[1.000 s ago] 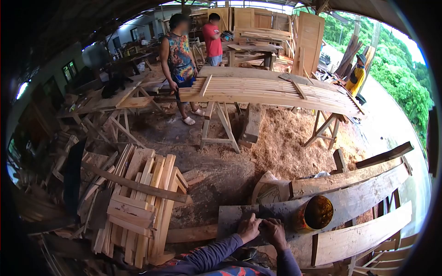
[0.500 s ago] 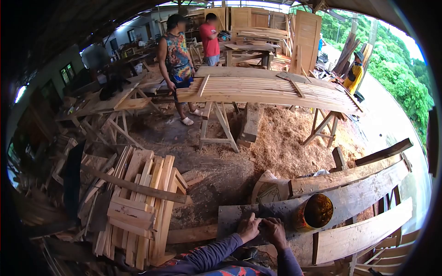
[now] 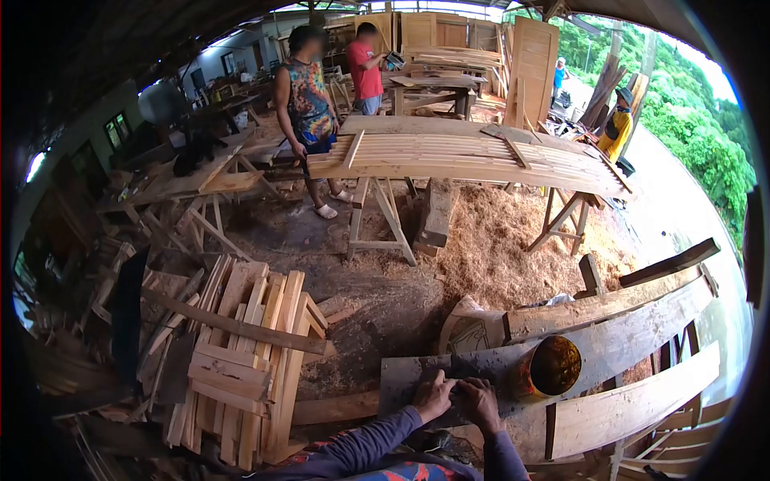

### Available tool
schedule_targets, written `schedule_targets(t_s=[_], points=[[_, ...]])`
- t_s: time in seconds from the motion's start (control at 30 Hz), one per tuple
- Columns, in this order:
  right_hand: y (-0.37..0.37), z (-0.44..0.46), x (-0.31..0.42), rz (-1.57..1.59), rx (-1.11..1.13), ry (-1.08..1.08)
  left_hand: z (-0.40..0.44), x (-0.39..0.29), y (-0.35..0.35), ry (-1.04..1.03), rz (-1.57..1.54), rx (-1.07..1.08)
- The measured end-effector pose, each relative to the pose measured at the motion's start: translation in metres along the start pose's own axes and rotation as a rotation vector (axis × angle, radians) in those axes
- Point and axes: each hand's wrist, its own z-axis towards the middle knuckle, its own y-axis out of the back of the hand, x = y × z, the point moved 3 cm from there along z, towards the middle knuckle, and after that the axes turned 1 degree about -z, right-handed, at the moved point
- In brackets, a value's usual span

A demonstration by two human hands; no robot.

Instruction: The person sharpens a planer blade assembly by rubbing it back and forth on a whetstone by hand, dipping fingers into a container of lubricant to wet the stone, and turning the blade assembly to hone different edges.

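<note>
Your two hands, left hand point(image 3: 433, 398) and right hand point(image 3: 480, 406), meet near one can point(image 3: 526, 380).
Your fingers are curled; I can't tell what they hold. The can stands just right of them on the worktop point(image 3: 626, 338). Past its far edge lie wood shavings point(image 3: 501, 240); a wood pile point(image 3: 250, 353) is off its left end.

Anything between the two hands' fingers point(image 3: 442, 386) is too small to tell.

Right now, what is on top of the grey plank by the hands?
An open can stands on the grey plank, hiding the surface beneath. The left hand and right hand hide part of one end.
</note>
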Motion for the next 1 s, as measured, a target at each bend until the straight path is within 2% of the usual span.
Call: schedule_targets(t_s=[0.27,0.43,0.53,0.63,0.7,0.9,1.0], points=[[-0.005,-0.003,-0.007,0.002,-0.027,0.025,0.0,0.001,0.002,-0.017,-0.01,0.022],[-0.001,-0.004,-0.004,-0.058,0.061,0.07,0.0,0.011,0.0,0.007,-0.013,0.097],[0.003,-0.003,-0.001,-0.151,0.097,0.131,-0.002,0.018,0.007,-0.041,-0.17,-0.007],[-0.002,0.0,-0.005,-0.162,0.081,0.19,-0.007,0.02,0.017,0.002,-0.176,-0.016],[-0.003,0.002,-0.006,-0.174,0.09,0.214,-0.009,0.023,0.018,0.07,-0.159,0.06],[0.003,0.009,0.002,-0.191,0.058,0.32,0.003,0.046,0.002,0.131,-0.175,0.011],[0.026,0.014,0.015,-0.19,0.018,0.318,0.018,0.014,0.041,0.111,-0.184,0.052]])
